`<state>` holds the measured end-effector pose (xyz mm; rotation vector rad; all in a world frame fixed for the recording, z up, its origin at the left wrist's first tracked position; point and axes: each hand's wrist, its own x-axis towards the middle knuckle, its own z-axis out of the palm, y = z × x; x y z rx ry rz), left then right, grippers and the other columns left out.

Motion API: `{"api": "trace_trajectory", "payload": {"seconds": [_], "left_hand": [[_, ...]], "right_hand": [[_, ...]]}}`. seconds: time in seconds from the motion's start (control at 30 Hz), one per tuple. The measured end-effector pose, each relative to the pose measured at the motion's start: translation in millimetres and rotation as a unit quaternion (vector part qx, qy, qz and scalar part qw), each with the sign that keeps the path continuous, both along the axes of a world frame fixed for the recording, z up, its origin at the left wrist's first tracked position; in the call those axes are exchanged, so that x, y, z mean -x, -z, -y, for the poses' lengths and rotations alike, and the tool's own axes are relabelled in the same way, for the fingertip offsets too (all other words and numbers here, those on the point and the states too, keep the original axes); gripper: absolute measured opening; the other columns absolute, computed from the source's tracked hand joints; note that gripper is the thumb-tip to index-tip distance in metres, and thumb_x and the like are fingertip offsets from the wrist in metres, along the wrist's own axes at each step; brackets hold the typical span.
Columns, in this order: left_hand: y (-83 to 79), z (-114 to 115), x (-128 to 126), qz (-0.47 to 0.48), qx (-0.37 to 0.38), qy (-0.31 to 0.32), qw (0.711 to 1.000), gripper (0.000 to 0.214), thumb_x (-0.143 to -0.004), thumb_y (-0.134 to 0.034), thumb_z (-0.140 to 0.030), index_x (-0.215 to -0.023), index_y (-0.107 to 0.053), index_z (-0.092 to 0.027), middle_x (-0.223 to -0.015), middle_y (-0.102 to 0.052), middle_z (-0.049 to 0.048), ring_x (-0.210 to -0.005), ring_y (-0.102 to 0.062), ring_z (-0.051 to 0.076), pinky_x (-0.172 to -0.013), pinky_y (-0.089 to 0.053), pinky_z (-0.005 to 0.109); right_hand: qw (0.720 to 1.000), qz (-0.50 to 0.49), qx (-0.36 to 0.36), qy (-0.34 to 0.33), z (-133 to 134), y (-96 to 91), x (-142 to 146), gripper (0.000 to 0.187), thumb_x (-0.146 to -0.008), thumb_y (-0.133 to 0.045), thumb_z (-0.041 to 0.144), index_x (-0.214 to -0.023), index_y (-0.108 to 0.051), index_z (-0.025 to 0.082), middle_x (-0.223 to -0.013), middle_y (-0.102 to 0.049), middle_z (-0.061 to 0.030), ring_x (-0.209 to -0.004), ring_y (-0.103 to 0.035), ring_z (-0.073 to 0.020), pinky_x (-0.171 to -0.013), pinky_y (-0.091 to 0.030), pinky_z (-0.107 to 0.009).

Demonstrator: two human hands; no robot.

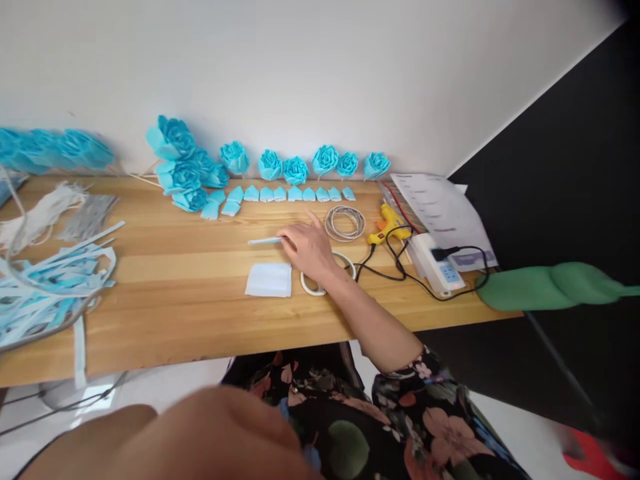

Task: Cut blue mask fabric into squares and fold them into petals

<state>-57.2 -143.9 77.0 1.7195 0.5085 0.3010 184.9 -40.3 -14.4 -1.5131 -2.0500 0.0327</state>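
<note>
The right hand (310, 250) lies low on the counter (175, 300) with its fingers curled down at the right end of a thin blue strip (265, 241) and 1 finger lifted. It touches the strip, but I cannot tell whether it pinches it. The strip lies flat near the middle of the counter.

Just in front of it is a folded white paper (269, 279). A white tape ring (320, 285) is partly covered by the wrist. Beyond the hand is a coil of wire (345, 223), then a yellow glue gun (387, 225). Its black cable (400, 267) loops to a white power strip (437, 267) beside some printed sheets (445, 213). A green shape (550, 287) lies over the counter's right end.

Along the wall runs a row of folded blue petals (287, 194), and behind it stand 6 blue paper roses (295, 168). A larger cluster of roses (183, 163) is further left. A tangle of blue and white strips (45, 287) fills the left end, with silver wires (87, 217) nearby.

The counter is pale wood against a white wall (320, 67), with a dark panel (575, 167) to the right.

The left hand (200, 433) is only a skin-toned blur at the bottom edge, and its state cannot be told. The far-left blue pile is blurred and cut off.
</note>
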Motion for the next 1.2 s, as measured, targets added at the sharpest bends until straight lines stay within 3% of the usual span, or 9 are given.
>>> {"api": "trace_trajectory", "payload": {"seconds": [0.1,0.2,0.3,0.43,0.57,0.63,0.73,0.9,1.2], "left_hand": [[-15.6,-59.6,-25.5,0.008,-0.010,-0.026,1.000,0.031,-0.077,-0.058,-0.051,-0.105,-0.071,-0.045,-0.090,-0.074,-0.0005,-0.084,-0.066,0.024,-0.067,-0.053,0.038],[6.3,-97.9,-40.9,-0.008,0.020,-0.122,0.992,0.039,-0.086,-0.052,-0.051,-0.100,-0.074,-0.022,-0.098,-0.073,0.0081,-0.085,-0.066,0.023,-0.082,-0.052,0.039],[42.5,-122.1,-54.7,0.046,0.160,-0.212,0.963,0.059,-0.085,-0.048,-0.062,-0.107,-0.069,-0.012,-0.111,-0.069,0.0154,-0.097,-0.065,0.026,-0.086,-0.052,0.039],[63.3,-142.6,-72.7,0.109,0.378,-0.212,0.895,0.065,-0.088,-0.039,-0.063,-0.100,-0.069,-0.006,-0.104,-0.070,0.0198,-0.091,-0.068,0.024,-0.084,-0.054,0.035],[61.9,-154.8,-80.8,0.165,0.401,-0.255,0.865,0.019,-0.087,-0.057,-0.024,-0.090,-0.067,-0.008,-0.088,-0.074,0.0135,-0.081,-0.071,0.020,-0.085,-0.054,0.033],[63.1,-159.2,-81.1,0.187,0.385,-0.281,0.859,0.011,-0.085,-0.058,-0.014,-0.090,-0.066,-0.008,-0.085,-0.074,0.0113,-0.078,-0.071,0.020,-0.084,-0.054,0.034],[67.8,-163.2,-80.0,0.203,0.383,-0.295,0.852,0.013,-0.085,-0.059,-0.016,-0.094,-0.065,-0.009,-0.087,-0.074,0.0123,-0.080,-0.072,0.021,-0.081,-0.055,0.033],[73.6,-159.7,-77.8,0.233,0.394,-0.271,0.847,0.017,-0.085,-0.062,-0.021,-0.096,-0.065,-0.009,-0.090,-0.074,0.0136,-0.084,-0.072,0.022,-0.080,-0.054,0.031],[80.4,-149.8,-76.1,0.244,0.370,-0.242,0.863,0.024,-0.073,-0.075,-0.028,-0.089,-0.070,-0.010,-0.083,-0.073,0.0095,-0.073,-0.068,0.017,-0.075,-0.052,0.030]], "right_hand": [[0.997,-0.074,-0.015,0.019,-0.1,-0.9,-3.8,0.015,-0.090,-0.052,0.017,-0.092,-0.066,0.023,-0.089,-0.071,0.0012,-0.086,-0.064,-0.0171,-0.114,-0.020,-0.047],[0.991,-0.118,-0.059,0.033,1.2,-3.9,-7.4,0.013,-0.089,-0.055,0.018,-0.092,-0.066,0.023,-0.087,-0.071,0.0016,-0.085,-0.064,-0.0163,-0.114,-0.022,-0.045],[0.988,-0.117,-0.093,0.032,4.6,-8.4,-8.7,0.014,-0.091,-0.054,0.019,-0.092,-0.066,0.024,-0.086,-0.070,0.0013,-0.084,-0.064,-0.0162,-0.115,-0.022,-0.046],[0.990,-0.086,-0.116,0.006,8.7,-13.0,-6.9,0.020,-0.090,-0.052,0.015,-0.094,-0.068,0.027,-0.090,-0.071,0.0006,-0.089,-0.063,-0.0173,-0.114,-0.021,-0.049],[0.989,-0.065,-0.125,-0.044,7.5,-14.3,-6.4,0.025,-0.086,-0.055,0.011,-0.097,-0.069,0.029,-0.101,-0.070,-0.0002,-0.098,-0.060,-0.0194,-0.111,-0.027,-0.050],[0.987,-0.091,-0.127,-0.048,5.8,-14.9,-8.0,0.031,-0.085,-0.052,0.009,-0.104,-0.068,0.027,-0.116,-0.065,-0.0033,-0.109,-0.057,-0.0217,-0.106,-0.034,-0.047],[0.980,-0.156,-0.118,-0.015,4.2,-15.4,-11.7,0.039,-0.084,-0.047,0.008,-0.116,-0.061,0.025,-0.129,-0.057,-0.0074,-0.122,-0.050,-0.0238,-0.103,-0.039,-0.046],[0.967,-0.252,-0.024,0.003,4.4,-10.7,-13.0,0.034,-0.087,-0.050,0.015,-0.119,-0.057,0.024,-0.114,-0.067,-0.0070,-0.109,-0.060,-0.0224,-0.097,-0.046,-0.042],[0.971,-0.238,-0.016,-0.027,6.9,-9.4,-10.2,0.010,-0.088,-0.060,0.025,-0.094,-0.067,0.025,-0.097,-0.070,-0.0028,-0.093,-0.064,-0.0205,-0.087,-0.048,-0.036]]}}
